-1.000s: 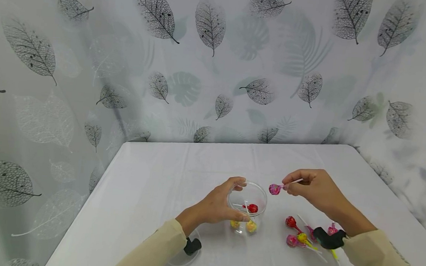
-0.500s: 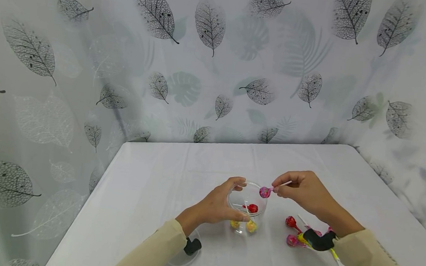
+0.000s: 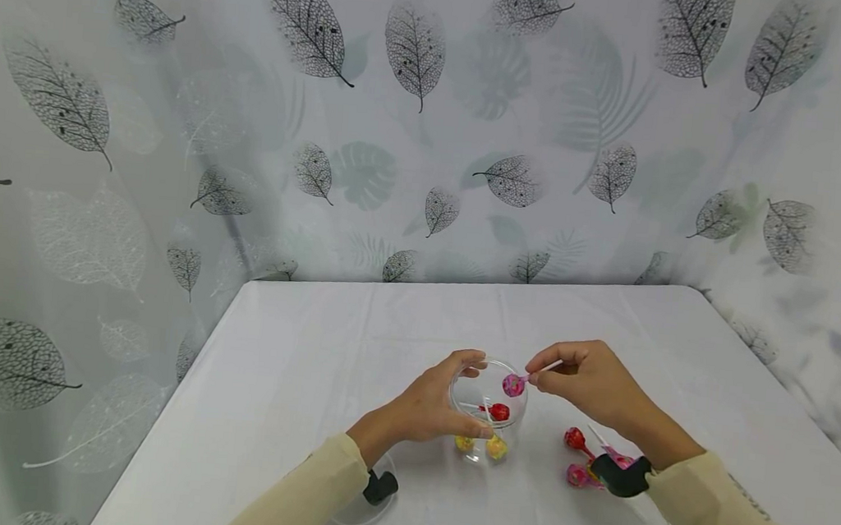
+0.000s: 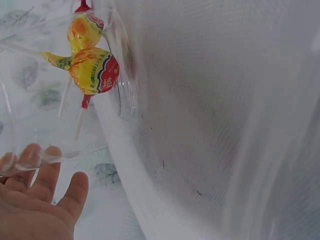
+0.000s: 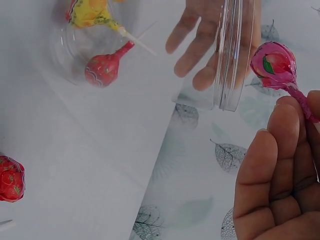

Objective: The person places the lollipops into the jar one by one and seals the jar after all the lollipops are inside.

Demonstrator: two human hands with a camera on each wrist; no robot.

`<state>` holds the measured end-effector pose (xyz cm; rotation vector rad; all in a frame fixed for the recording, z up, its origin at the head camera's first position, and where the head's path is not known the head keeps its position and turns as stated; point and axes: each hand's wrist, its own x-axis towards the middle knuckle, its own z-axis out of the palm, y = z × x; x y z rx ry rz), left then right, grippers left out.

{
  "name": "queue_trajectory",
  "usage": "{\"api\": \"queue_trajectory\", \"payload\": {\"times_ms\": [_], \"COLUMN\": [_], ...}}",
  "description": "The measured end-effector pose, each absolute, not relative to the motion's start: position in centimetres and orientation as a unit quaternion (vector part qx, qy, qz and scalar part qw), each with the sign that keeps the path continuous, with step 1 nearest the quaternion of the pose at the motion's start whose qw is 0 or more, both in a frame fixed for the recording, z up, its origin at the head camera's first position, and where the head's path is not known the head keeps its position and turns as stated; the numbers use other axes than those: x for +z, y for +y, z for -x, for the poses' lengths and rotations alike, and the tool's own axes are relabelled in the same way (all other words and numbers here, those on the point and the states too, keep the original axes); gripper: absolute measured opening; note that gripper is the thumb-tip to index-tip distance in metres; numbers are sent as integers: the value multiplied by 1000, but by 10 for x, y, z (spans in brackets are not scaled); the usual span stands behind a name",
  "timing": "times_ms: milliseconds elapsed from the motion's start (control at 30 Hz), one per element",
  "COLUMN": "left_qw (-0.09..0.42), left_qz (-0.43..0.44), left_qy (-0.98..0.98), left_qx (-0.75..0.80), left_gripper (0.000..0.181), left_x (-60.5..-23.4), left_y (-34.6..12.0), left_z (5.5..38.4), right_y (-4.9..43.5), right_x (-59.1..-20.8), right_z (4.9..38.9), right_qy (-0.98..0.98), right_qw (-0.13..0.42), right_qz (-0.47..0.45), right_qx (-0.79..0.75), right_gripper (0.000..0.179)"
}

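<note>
My left hand (image 3: 428, 399) grips a clear plastic jar (image 3: 470, 454) around its side, thumb in front and fingers behind. Inside the jar lie yellow lollipops (image 4: 95, 70) and a red lollipop (image 3: 499, 412), their sticks pointing different ways. Between thumb and fingers my right hand (image 3: 592, 383) pinches a pink lollipop (image 3: 513, 385) by its stick, candy end foremost. In the head view that candy overlaps the right side of the jar's mouth; in the right wrist view it shows just beyond the jar's rim (image 5: 230, 60).
Several more lollipops lie on the white table right of the jar, including a red one (image 3: 575, 439) and a pink one (image 3: 577, 475), partly under my right wrist. A clear round lid (image 3: 356, 515) lies beneath my left forearm. A leaf-print curtain (image 3: 416, 130) surrounds the table.
My right hand has moved left with the pink lollipop, from beside the jar to its mouth. The left hand and the jar have stayed in place.
</note>
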<state>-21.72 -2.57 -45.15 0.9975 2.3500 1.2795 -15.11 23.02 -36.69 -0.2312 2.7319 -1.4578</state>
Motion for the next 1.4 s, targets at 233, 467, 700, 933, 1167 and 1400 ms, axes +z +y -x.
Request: {"api": "queue_trajectory", "payload": {"times_ms": [233, 467, 700, 933, 1167, 1400], "left_qw": [141, 142, 142, 141, 128, 126], "left_qz": [-348, -349, -349, -349, -360, -362], "left_qy": [812, 811, 811, 812, 813, 812], "left_qx": [448, 448, 448, 446, 439, 440], "left_gripper": [96, 96, 97, 98, 98, 98], "left_x": [-452, -453, -453, -453, -452, -451], "left_y": [-26, -25, -25, -25, -25, -26], "left_z": [217, 218, 218, 218, 217, 217], "right_y": [228, 226, 226, 228, 234, 243], "right_x": [-369, -369, -370, -370, -372, -377], "right_z": [151, 150, 150, 148, 146, 145], "right_qy": [884, 885, 882, 885, 891, 900], "right_qw": [18, 24, 27, 15, -6, -6], "right_qz": [80, 85, 94, 106, 102, 83], "right_qx": [-459, -457, -462, -452, -443, -428], "right_gripper": [9, 9, 9, 14, 26, 27]}}
